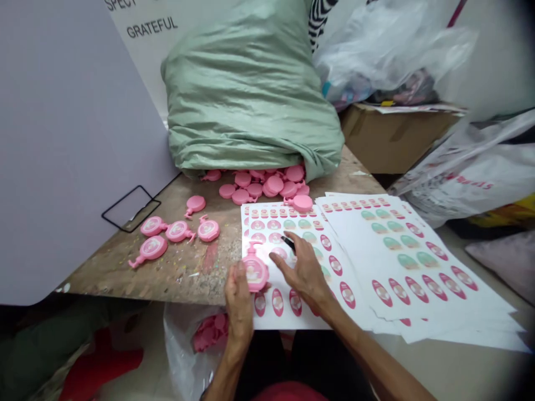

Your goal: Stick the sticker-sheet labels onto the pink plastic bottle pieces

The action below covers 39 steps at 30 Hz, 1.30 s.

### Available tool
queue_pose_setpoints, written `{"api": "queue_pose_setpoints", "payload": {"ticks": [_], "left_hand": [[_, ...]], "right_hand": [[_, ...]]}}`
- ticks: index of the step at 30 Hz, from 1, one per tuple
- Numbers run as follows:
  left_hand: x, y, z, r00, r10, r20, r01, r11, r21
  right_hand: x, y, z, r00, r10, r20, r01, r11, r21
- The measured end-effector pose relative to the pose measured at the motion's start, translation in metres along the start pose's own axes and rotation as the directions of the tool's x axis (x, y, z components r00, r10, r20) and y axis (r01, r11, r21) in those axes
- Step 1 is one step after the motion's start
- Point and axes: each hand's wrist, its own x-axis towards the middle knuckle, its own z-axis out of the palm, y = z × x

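My left hand [239,301] grips a round, flat pink plastic piece [256,272] shaped like a small pump bottle, its label facing up. To its right, my right hand [307,273] is over a sheet of printed stickers [292,323]. Its thumb is stretched toward the pink piece, and a short slim black tool [287,243] pokes out by the index finger; its exact kind is unclear. Several labelled pink pieces [152,248] lie on the worktable [200,284] to the left.
A bulging green sack [251,100] spills plain pink pieces [273,185] at the back. More sticker sheets [418,301] are stacked at the right. A black wire frame [131,209] leans at the left, and a plastic bag [179,345] hangs below the front edge. A cardboard box [393,139] stands behind.
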Motion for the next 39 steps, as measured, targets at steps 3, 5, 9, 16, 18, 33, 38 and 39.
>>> {"api": "queue_pose_setpoints", "payload": {"ticks": [3,5,9,16,18,33,38,39], "left_hand": [[0.039,0.0,-0.028,0.983,0.121,-0.142,-0.085,0.968,0.236],[0.065,0.003,-0.045,0.968,0.21,-0.138,-0.14,0.905,0.401],[0.087,0.011,-0.056,0.835,0.534,-0.13,-0.332,0.679,0.655],[0.05,0.014,0.003,0.823,0.523,0.222,-0.565,0.791,0.235],[0.039,0.014,0.023,0.818,0.483,0.313,-0.533,0.841,0.094],[0.058,0.013,0.002,0.949,-0.069,0.307,0.196,0.893,-0.404],[0.064,0.003,0.02,0.879,-0.124,0.461,0.336,0.846,-0.414],[0.066,0.0,0.023,0.874,-0.13,0.468,0.344,0.847,-0.406]], "right_hand": [[0.05,0.038,-0.015,0.994,0.082,-0.069,-0.093,0.982,-0.165],[0.088,0.06,-0.026,0.982,0.145,-0.123,-0.177,0.936,-0.304],[0.142,0.084,-0.033,0.979,0.202,-0.005,-0.183,0.876,-0.446],[0.113,0.063,-0.015,0.968,0.234,0.086,-0.215,0.957,-0.194],[0.083,0.046,-0.004,0.958,0.198,0.206,-0.21,0.977,0.038],[-0.015,0.005,0.007,0.985,-0.111,0.135,0.136,0.971,-0.195],[-0.029,0.01,0.019,0.959,-0.261,0.107,0.282,0.892,-0.353],[-0.029,0.011,0.019,0.958,-0.266,0.112,0.288,0.884,-0.369]]}}
